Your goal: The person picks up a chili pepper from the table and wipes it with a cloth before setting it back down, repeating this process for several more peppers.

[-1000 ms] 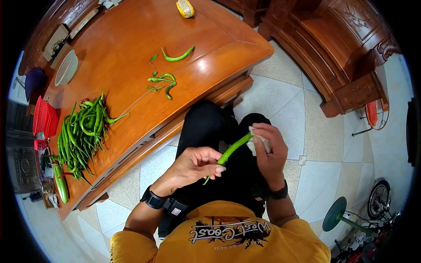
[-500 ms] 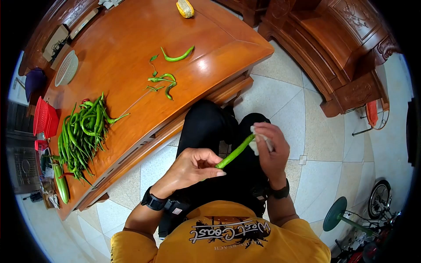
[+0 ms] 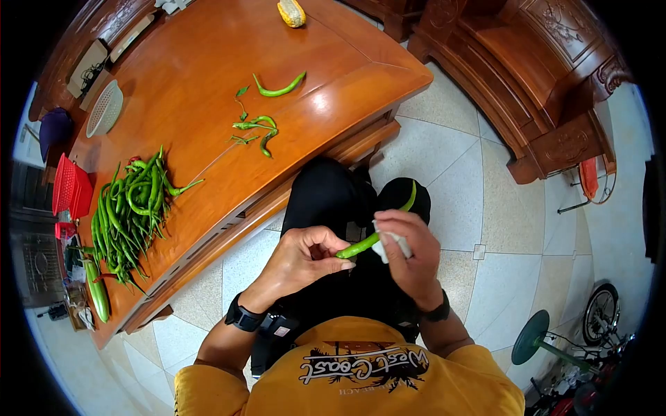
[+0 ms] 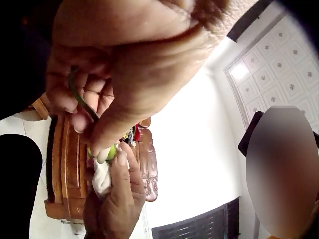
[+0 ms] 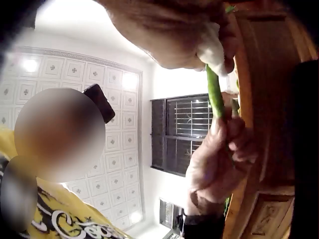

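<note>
A long green chili pepper [image 3: 357, 247] lies across the lap between the two hands. My left hand [image 3: 305, 262] pinches its stem end between thumb and fingers; the curved stem [image 4: 79, 97] shows inside that hand in the left wrist view. With my right hand [image 3: 414, 258] I hold a white cloth [image 3: 397, 245] wrapped round the pepper's middle. The pepper's thin tip sticks out past the cloth, over the knee. In the right wrist view the pepper [image 5: 214, 92] runs from the cloth [image 5: 213, 52] down to the left fingertips.
On the wooden table [image 3: 208, 76] lie a heap of green peppers [image 3: 132, 208], several loose peppers [image 3: 263, 132], a corn cob [image 3: 292, 13] and a long pale-green vegetable [image 3: 97, 291]. A white basket [image 3: 106, 109] and a red basket [image 3: 71, 186] stand at the left. A carved wooden chair [image 3: 513, 83] is at right.
My right hand with the cloth has slid along the pepper toward the left hand, and the tip now shows beyond the cloth. My left hand has stayed nearly in place, its grip shifted slightly.
</note>
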Tool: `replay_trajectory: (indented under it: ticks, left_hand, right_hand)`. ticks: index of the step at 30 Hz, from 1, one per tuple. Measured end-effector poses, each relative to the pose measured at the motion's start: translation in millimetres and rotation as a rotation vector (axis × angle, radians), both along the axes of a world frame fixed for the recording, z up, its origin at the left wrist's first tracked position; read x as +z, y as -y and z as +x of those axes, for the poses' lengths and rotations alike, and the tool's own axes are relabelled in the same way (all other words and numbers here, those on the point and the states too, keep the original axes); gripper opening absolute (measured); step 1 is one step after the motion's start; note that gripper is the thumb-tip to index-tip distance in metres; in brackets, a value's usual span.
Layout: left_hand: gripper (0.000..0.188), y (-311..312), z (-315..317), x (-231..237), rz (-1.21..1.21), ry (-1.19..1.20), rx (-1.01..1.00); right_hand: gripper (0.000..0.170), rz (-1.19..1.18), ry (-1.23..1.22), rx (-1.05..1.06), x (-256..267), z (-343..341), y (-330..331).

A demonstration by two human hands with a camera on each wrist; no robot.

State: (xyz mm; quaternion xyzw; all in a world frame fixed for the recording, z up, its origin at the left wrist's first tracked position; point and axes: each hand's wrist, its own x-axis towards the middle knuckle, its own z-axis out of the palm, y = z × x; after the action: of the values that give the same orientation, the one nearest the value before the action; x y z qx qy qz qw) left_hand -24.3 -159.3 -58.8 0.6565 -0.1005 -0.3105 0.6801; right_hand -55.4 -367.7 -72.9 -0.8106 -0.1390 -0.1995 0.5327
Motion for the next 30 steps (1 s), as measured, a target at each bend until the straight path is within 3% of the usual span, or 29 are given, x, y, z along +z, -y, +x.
replay_trajectory:
  ticks: [8,12,17,23,30]
  left_hand:
    - [0.012,-0.2,-0.3,-1.7,-0.036,0.043,0.040]
    - [0.010,-3.6,-0.8,3.1,-0.038,0.065,0.030]
    - [0.014,-10.1,1.1,8.1,-0.021,0.025,0.001]
    - [0.014,-7.5,2.8,6.3,-0.005,0.113,-0.012]
    - [0.013,-4.0,1.6,0.4,-0.048,0.089,0.032]
  right_hand:
    - [0.016,0.028,0.002,0.061,4.4,-3.1,-6.7]
    - [0.015,-0.028,0.053,-0.124,-2.2,10.3,15.3]
    - [0.017,0.270,-0.183,-0.234,-5.6,13.3,32.8]
    - [0.017,0.025,0.032,-0.204,-4.5,12.3,27.0]
    - [0.017,0.041,0.061,-0.204,-4.2,9.8,23.7]
